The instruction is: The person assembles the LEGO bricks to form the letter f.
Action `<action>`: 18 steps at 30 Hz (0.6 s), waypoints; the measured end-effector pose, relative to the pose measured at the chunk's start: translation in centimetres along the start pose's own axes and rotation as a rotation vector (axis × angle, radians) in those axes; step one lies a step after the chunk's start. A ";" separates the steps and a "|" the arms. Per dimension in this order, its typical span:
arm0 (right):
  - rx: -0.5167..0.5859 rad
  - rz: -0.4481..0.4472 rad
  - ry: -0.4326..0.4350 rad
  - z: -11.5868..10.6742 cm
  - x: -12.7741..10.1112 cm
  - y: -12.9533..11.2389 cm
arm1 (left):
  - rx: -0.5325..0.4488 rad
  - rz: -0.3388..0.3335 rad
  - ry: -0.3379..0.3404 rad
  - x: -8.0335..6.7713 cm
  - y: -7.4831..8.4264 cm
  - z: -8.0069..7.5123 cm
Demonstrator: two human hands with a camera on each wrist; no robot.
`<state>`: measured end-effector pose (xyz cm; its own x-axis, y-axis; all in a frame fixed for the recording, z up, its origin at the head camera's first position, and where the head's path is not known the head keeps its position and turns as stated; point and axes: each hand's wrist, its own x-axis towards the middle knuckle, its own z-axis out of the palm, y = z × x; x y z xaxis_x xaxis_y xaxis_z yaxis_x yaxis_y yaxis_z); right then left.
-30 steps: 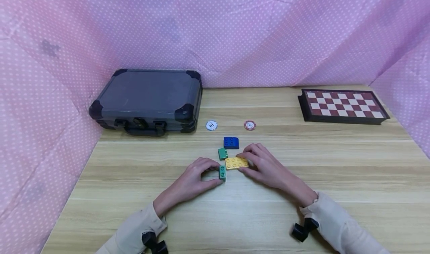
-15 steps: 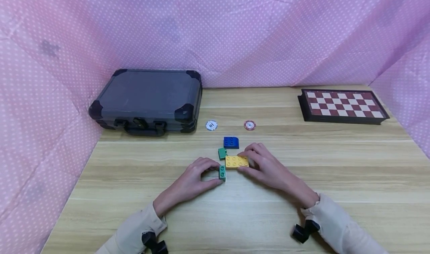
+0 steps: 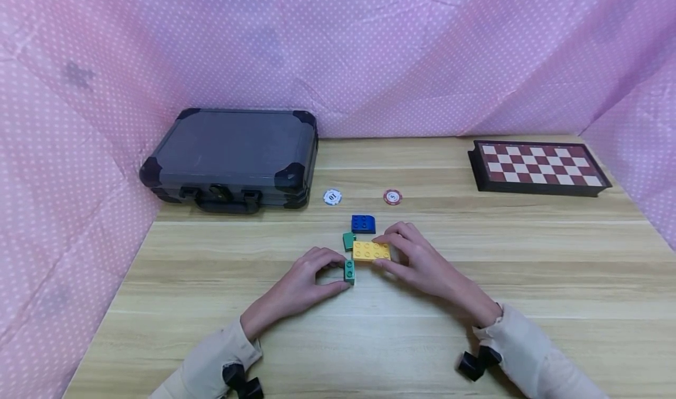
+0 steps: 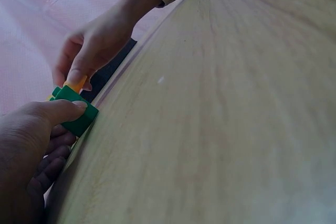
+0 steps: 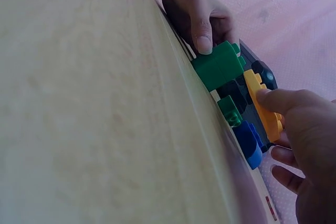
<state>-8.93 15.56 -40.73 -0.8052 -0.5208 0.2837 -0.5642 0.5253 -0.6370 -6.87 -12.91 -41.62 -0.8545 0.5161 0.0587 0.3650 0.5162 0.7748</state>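
Observation:
My left hand (image 3: 303, 281) pinches a tall green toy building brick (image 3: 350, 272), thumb at its near side and a finger at its far side. The brick stands upright on the table, two studs up. From the right, my right hand (image 3: 417, 261) holds a yellow building brick (image 3: 372, 251) between thumb and fingers. In the right wrist view that yellow brick (image 5: 262, 103) is raised off the table, beside the held green brick (image 5: 218, 66). Behind it a second green brick (image 3: 348, 241) lies on its side, partly covered. Farther back sits a blue brick (image 3: 363, 225) with a rounded end.
A dark grey hard case (image 3: 232, 152) stands at the back left. Two poker chips, one white and blue (image 3: 333, 197) and one red (image 3: 393, 197), lie behind the bricks. A checkered game board (image 3: 538, 167) is at the back right. Pink dotted cloth (image 3: 369, 53) encloses the wooden table.
My right hand has lifted the yellow brick and brought it slightly farther back, so it covers more of the lying green brick. My left hand and its green brick have stayed put.

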 end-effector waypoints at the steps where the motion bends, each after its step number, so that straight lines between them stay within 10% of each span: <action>1: 0.004 -0.007 0.005 0.0 0.0 0.0 | 0.001 0.004 0.001 0.0 0.0 0.0; 18: 0.029 -0.139 0.009 0.6 0.3 -1.3 | 0.008 0.041 0.015 0.0 -0.2 0.1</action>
<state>-8.34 14.27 -40.21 -0.7215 -0.5811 0.3765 -0.6647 0.4288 -0.6118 -6.94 -12.93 -41.81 -0.8442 0.5266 0.1004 0.4030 0.4999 0.7666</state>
